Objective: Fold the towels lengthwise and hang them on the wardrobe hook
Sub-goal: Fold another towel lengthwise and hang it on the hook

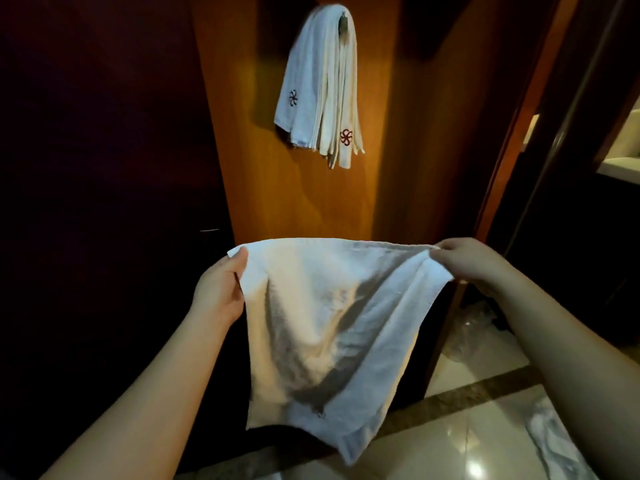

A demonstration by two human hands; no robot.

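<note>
I hold a white towel (322, 327) spread out flat in front of me by its two upper corners. My left hand (221, 289) pinches the upper left corner and my right hand (474, 261) pinches the upper right corner. The towel hangs down freely below my hands. Above it, on the orange wooden wardrobe panel (398, 150), several folded white towels (322, 84) with red flower emblems hang over a hook (344, 19), which they mostly hide.
A dark wardrobe door (104, 168) fills the left side. A door frame (519, 133) and a dim doorway lie to the right. Crumpled clear plastic (474, 327) lies on the glossy tiled floor (467, 427) at lower right, with another pale cloth (554, 441) near the corner.
</note>
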